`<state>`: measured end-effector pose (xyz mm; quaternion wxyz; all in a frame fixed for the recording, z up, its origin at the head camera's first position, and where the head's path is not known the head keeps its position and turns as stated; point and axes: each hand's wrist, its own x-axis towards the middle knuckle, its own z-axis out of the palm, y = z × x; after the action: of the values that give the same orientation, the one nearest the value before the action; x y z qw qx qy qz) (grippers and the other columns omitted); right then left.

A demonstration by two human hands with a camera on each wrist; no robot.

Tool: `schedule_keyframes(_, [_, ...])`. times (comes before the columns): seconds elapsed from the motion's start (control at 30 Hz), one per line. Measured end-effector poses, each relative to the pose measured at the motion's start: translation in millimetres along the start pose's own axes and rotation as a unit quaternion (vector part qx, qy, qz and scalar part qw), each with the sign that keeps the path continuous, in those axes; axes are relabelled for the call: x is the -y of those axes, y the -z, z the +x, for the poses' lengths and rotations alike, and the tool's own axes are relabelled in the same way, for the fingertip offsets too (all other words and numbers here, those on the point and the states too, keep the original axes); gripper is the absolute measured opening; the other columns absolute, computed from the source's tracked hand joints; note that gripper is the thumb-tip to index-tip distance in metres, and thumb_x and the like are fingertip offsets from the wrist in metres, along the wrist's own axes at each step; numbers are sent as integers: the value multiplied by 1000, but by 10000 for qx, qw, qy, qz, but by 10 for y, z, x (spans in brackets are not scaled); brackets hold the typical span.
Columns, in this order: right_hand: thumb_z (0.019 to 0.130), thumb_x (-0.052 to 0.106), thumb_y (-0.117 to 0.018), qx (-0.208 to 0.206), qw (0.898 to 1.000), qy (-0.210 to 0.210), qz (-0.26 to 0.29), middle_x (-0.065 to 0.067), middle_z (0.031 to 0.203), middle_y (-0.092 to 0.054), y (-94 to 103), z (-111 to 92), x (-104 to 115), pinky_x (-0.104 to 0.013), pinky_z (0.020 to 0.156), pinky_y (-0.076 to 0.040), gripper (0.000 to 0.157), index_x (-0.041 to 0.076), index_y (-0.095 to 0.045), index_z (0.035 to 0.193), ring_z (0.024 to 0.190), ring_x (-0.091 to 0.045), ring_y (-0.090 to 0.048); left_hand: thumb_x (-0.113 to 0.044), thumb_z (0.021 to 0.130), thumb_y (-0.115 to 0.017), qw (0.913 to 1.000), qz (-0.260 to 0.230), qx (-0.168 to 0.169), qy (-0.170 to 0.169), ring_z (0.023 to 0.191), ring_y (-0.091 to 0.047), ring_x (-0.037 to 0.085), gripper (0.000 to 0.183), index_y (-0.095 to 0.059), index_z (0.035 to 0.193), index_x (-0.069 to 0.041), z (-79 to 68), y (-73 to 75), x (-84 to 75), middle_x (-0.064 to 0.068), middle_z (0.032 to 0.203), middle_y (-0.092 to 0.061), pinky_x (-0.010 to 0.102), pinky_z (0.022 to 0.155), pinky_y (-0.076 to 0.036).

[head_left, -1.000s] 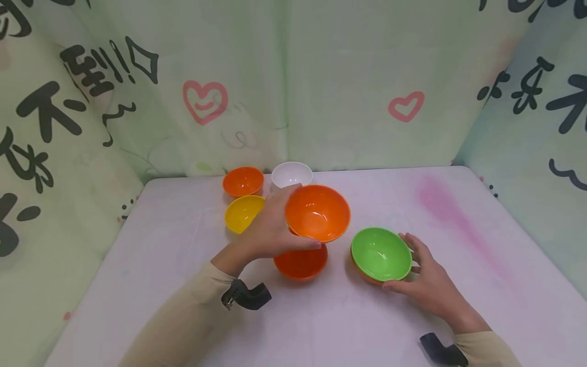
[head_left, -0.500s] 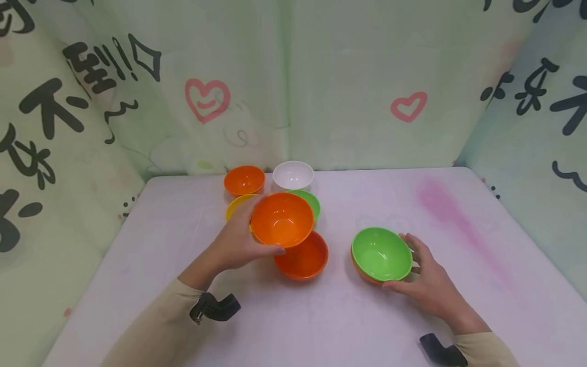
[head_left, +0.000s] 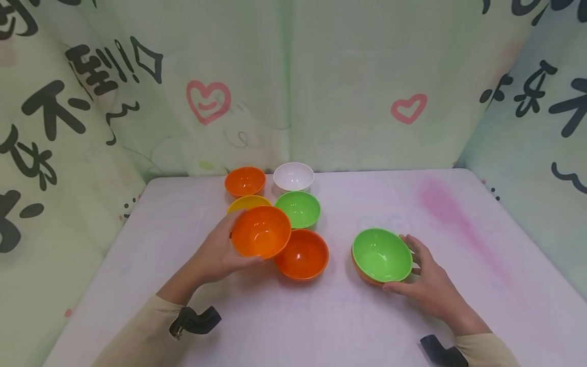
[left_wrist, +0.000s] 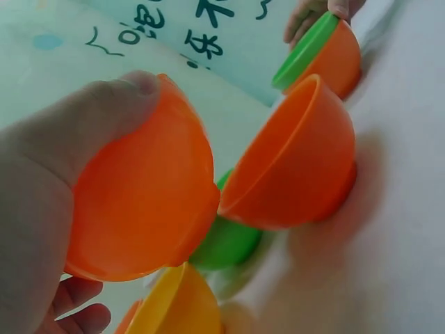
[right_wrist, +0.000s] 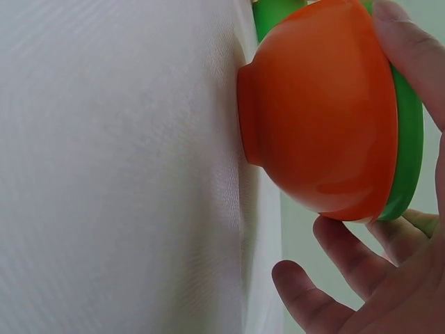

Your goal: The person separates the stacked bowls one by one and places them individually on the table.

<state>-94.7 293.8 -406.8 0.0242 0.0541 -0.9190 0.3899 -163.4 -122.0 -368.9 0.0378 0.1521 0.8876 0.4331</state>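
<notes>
My left hand (head_left: pixel 220 253) grips an orange bowl (head_left: pixel 261 232) between thumb and fingers, raised over the table with its inside tilted toward the head camera. Just right of it, a darker orange bowl (head_left: pixel 302 256) stands on the table. Farther right, a green bowl (head_left: pixel 382 255) sits nested in another orange bowl (right_wrist: pixel 320 111), whose foot is on the cloth in the right wrist view. My right hand (head_left: pixel 428 278) holds this pair from the right, thumb at the near rim and fingers round the far side.
Behind the raised bowl stand a yellow bowl (head_left: pixel 249 202), partly hidden, and a green bowl (head_left: pixel 298 209). An orange bowl (head_left: pixel 245 181) and a white bowl (head_left: pixel 293 176) stand at the table's back edge. A printed curtain (head_left: pixel 339 137) hangs behind.
My left hand has moved left and a little toward me with the orange bowl, uncovering the green bowl behind and more of the darker orange one. The right hand has stayed in place.
</notes>
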Motion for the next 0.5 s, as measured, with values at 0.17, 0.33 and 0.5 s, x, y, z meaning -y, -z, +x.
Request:
schedule_keyframes(0.17, [71, 30, -93, 15, 10000, -39, 3, -23, 156, -32, -6, -2, 4, -63, 94, -45, 118, 1, -16, 156, 126, -50, -46, -43, 70, -88, 9994, 267, 57, 223, 127, -47, 32, 105, -32, 153, -8, -101, 36, 123, 13, 147, -44, 54, 97, -49])
schedule_keyframes(0.33, [71, 30, -92, 27, 10000, -42, 11, -23, 156, -31, -11, -2, 2, -63, 94, -44, 119, 1, -15, 157, 126, -51, -45, -43, 72, -87, 9992, 300, 124, 253, 125, -49, 32, 102, -34, 151, -6, -206, 52, 246, 14, 145, -46, 53, 96, -50])
schedule_keyframes(0.5, [71, 29, -92, 40, 9999, -85, 72, -23, 156, -31, -12, -2, -9, -63, 94, -44, 119, 3, -15, 157, 125, -51, -46, -43, 71, -88, 9987, 312, 236, 314, 127, -49, 31, 102, -34, 151, -8, -269, 52, 319, 12, 145, -47, 53, 96, -51])
